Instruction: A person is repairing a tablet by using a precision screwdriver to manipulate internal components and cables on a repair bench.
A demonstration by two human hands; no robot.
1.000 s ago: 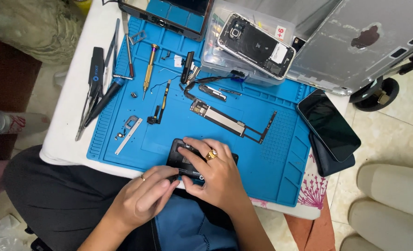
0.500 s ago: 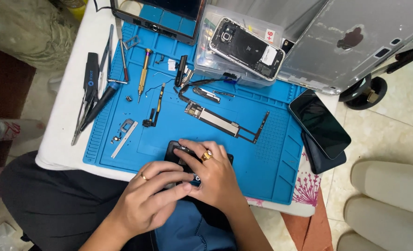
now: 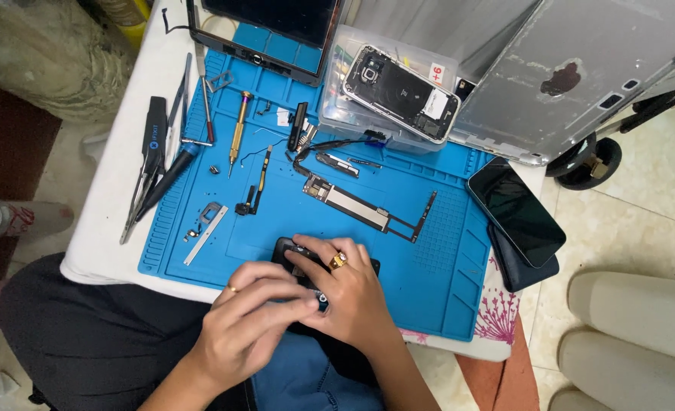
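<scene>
Both hands meet over a small black device (image 3: 288, 250) at the near edge of the blue repair mat (image 3: 436, 281). My right hand (image 3: 349, 297), with a gold ring, lies on top of the device and grips it. My left hand (image 3: 250, 323), also ringed, pinches at the device's near end with its fingertips. Most of the device is hidden under the hands. A long circuit board with a flex cable (image 3: 352, 204) lies just beyond them.
Tweezers, a black pry tool (image 3: 153, 141) and a gold-handled screwdriver (image 3: 236, 129) lie at the mat's left. A tablet frame (image 3: 273, 34), an opened phone (image 3: 400, 93) on a clear box, a silver tablet back (image 3: 581, 68) and two dark phones (image 3: 516, 209) sit behind and right.
The hands stay on the black device with only small finger shifts. The camera view has drifted slightly, so the table sits a little lower in the picture.
</scene>
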